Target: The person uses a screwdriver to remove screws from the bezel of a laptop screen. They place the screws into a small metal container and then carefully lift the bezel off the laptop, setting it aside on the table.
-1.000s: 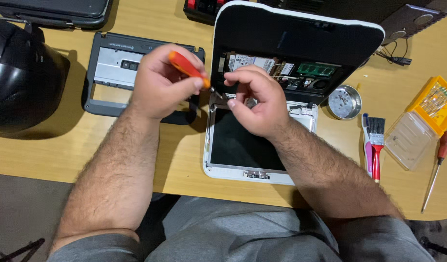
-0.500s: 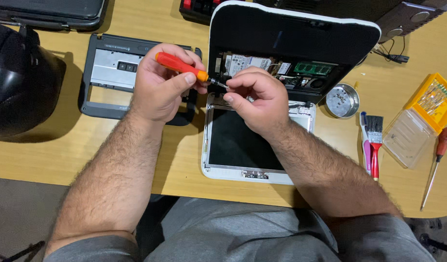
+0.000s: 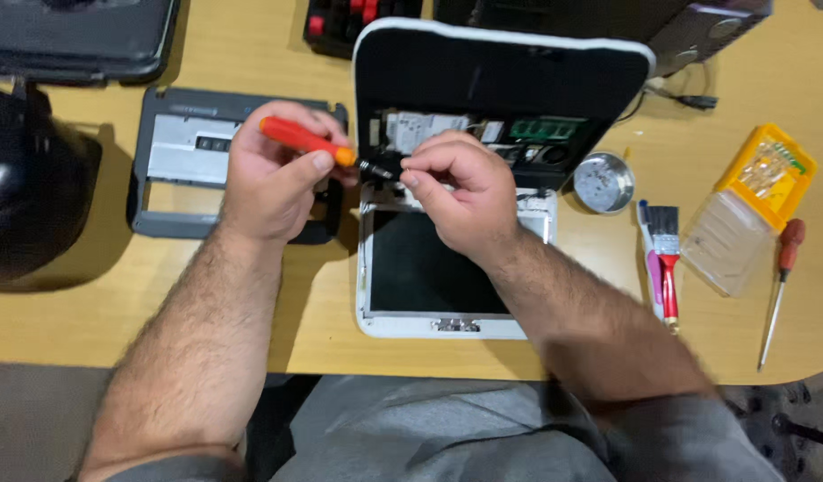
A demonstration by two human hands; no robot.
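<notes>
My left hand (image 3: 275, 170) grips a screwdriver with an orange-red handle (image 3: 302, 140), held nearly level and pointing right. My right hand (image 3: 460, 187) pinches the black tip of that screwdriver (image 3: 377, 170) between thumb and forefinger. Both hands hover over a small white laptop (image 3: 447, 326), lying open with its dark screen toward me. Its upper half is stripped, showing circuit boards and a green memory module (image 3: 543, 130). What sits at the tip itself is hidden by my fingers.
A dark grey removed cover panel (image 3: 175, 156) lies left of the laptop. A black rounded object (image 3: 27, 187) sits far left. On the right lie a small round metal dish (image 3: 605, 182), a brush (image 3: 666, 254), a yellow bit case (image 3: 752, 205) and a red-handled screwdriver (image 3: 782, 281).
My left hand has tilted the screwdriver flatter and raised it slightly. My right hand's fingers have closed on its tip. The laptop stays where it was.
</notes>
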